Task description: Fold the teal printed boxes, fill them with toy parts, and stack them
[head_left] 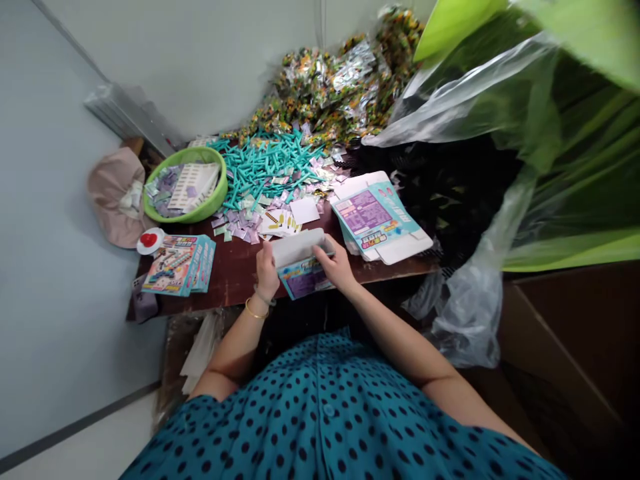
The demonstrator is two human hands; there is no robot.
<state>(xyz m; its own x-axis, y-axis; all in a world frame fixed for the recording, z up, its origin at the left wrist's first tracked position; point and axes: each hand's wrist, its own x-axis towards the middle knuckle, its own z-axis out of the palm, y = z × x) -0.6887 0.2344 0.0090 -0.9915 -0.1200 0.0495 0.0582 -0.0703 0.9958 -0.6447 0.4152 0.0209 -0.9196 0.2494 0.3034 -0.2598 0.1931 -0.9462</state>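
Between my two hands is a printed carton (304,280), blue and purple on its face, with a pale flap raised along the upper edge. My left hand (267,272) grips its left side, thumb up against the flap. On the right side my right hand (337,264) is closed around the carton's edge and flap. Just beyond the carton lie printed cards (281,223) and a white card (305,210). To the right rests a stack of flattened cartons (377,217) with similar printing.
Teal sticks (273,163) and small sachets (245,225) are heaped behind the cards. A green basket (220,193) holds sachets and white sheets. Filled boxes (173,267), a red-and-white round object (151,240) and a phone (144,300) sit left. Clear bags (345,87) pile up behind.
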